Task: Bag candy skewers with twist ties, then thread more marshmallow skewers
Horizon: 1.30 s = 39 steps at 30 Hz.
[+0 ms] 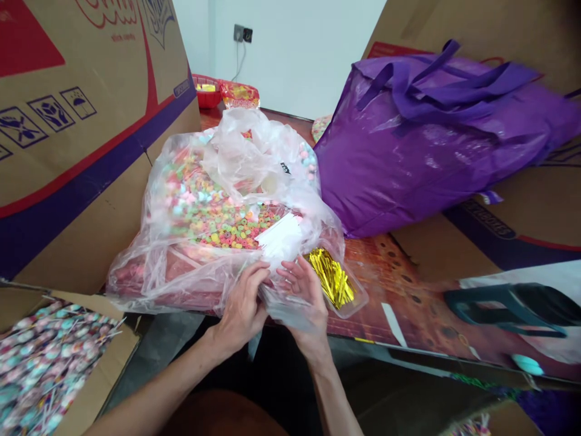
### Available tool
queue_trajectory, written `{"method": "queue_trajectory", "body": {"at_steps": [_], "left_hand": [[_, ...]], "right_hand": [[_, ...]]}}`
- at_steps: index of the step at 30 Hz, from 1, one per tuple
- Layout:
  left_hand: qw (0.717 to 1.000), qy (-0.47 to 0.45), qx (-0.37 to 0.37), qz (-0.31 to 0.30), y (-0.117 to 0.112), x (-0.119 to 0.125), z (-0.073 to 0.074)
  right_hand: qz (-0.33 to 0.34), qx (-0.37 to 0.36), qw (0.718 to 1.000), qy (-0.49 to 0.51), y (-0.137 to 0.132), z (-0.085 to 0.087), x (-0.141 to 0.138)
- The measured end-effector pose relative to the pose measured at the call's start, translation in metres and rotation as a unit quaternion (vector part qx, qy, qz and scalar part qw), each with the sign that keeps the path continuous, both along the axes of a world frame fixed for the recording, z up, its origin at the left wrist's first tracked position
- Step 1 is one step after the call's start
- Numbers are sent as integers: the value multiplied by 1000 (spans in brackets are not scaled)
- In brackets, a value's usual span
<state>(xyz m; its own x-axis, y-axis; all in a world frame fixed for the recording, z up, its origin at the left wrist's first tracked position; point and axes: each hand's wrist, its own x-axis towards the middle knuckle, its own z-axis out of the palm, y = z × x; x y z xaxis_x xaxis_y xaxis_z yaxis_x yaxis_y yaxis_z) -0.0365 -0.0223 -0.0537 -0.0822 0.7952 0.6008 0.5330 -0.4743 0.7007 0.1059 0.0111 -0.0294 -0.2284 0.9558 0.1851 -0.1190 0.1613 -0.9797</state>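
Note:
My left hand [245, 306] is closed, its thumb and fingers on the near edge of clear plastic bags [290, 309] that look like a thin stack. My right hand [313, 303] holds the other side of them, fingers curled upward behind the film. Just beyond my fingertips lies a bunch of white sticks [281, 236]. Gold twist ties [333, 278] fill a clear tray [361, 303] to the right of my right hand. A large clear bag [181, 272] spreads over the table, with small ring-shaped candies [231, 233] in many colours on it.
Large cardboard boxes [122, 236] stand left and right. A purple bag [363, 163] leans at the right, above a dark teal tool-like object [512, 306]. Wrapped lollipops [49, 357] fill an open box at lower left. A red basket [209, 99] sits at the back.

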Motion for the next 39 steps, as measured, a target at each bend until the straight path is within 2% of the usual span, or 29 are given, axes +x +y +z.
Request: {"method": "queue_trajectory", "body": {"at_steps": [4, 9, 13, 18, 21, 25, 28, 31, 33, 36, 39], "left_hand": [[999, 38, 26, -9, 0, -2, 4], [998, 41, 33, -40, -2, -6, 6], [999, 42, 25, -24, -4, -6, 8], [994, 102, 33, 6, -9, -2, 7], [992, 119, 30, 9, -12, 2, 6], [992, 125, -3, -13, -10, 6, 5], [990, 127, -56, -28, 1, 5, 5], [981, 136, -138, -29, 11, 3, 14], [971, 152, -179, -33, 13, 3, 25], [971, 155, -177, -50, 6, 4, 38], [975, 130, -173, -48, -4, 6, 35]], "right_hand": [[31, -21, 999, -14, -2, -5, 6], [54, 10, 998, -33, 0, -10, 10], [31, 22, 997, -64, -2, -17, 13], [-7, 53, 991, -121, -4, -30, 16], [-15, 41, 989, -140, -2, -34, 18], [-37, 26, 991, -123, 3, -31, 18], [-79, 76, 986, -124, 11, -28, 10], [-104, 125, 980, -117, 17, -22, 1], [-125, 128, 976, -127, 18, -15, -2], [-131, 126, 972, -148, 15, -6, 1], [-93, 120, 973, -172, 10, -7, 7]]}}
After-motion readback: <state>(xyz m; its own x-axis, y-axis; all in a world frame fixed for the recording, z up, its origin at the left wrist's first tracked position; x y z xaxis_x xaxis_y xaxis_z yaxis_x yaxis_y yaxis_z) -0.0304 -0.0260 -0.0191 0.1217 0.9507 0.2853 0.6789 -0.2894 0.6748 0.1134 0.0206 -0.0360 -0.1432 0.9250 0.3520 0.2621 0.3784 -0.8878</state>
